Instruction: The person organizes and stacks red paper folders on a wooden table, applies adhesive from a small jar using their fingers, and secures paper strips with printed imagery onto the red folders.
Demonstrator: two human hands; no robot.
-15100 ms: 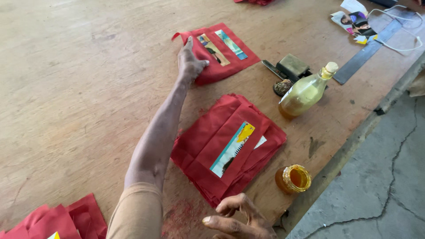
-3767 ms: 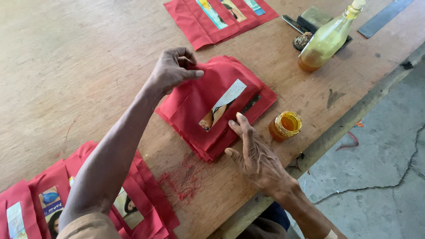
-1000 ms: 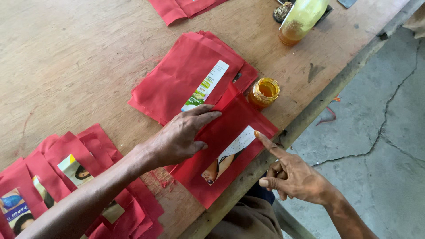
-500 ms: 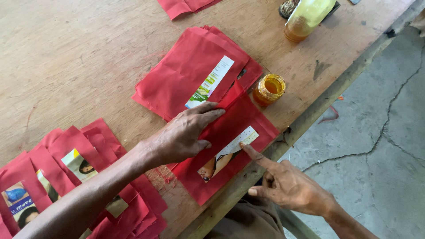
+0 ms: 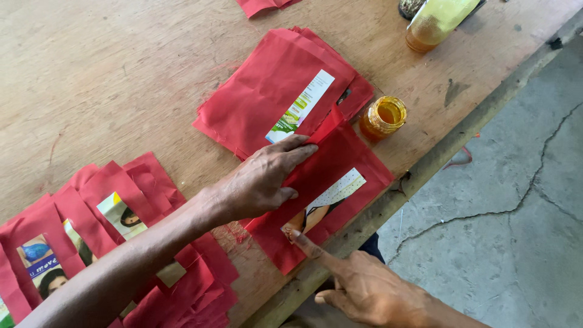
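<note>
Your left hand (image 5: 264,179) lay flat and unclenched on a red paper packet (image 5: 322,194) near the front edge of the wooden surface (image 5: 109,79), fingers stretched out toward its upper left corner, pressing it down rather than gripping it. Your right hand (image 5: 364,288) came in from below the edge, its index finger extended and the others curled under; the fingertip (image 5: 293,233) touched the lower end of the printed paper strip (image 5: 328,197) that ran diagonally across the packet. That hand held nothing.

The packet sat tilted, one corner out at the surface's edge and its upper corner overlapping a stack of red packets (image 5: 273,91) just behind it. The top one of that stack carried its own strip, white and green (image 5: 300,106). Whether the strip under your finger was already stuck flat along its whole length was hard to tell from this angle.

Just right of the two, a small open jar (image 5: 382,117) of amber liquid stood upright, close to the packet's upper corner but apart from it. Farther back at the top of the view lay a bottle of yellowish liquid (image 5: 434,21), partly cut off.

To your left, beneath your forearm, a spread of overlapping red packets (image 5: 139,194) with picture strips fanned out toward the lower left corner. Another scrap of red (image 5: 261,6) showed at the top edge. The cracked concrete floor (image 5: 516,200) lay beyond the surface on the right.
</note>
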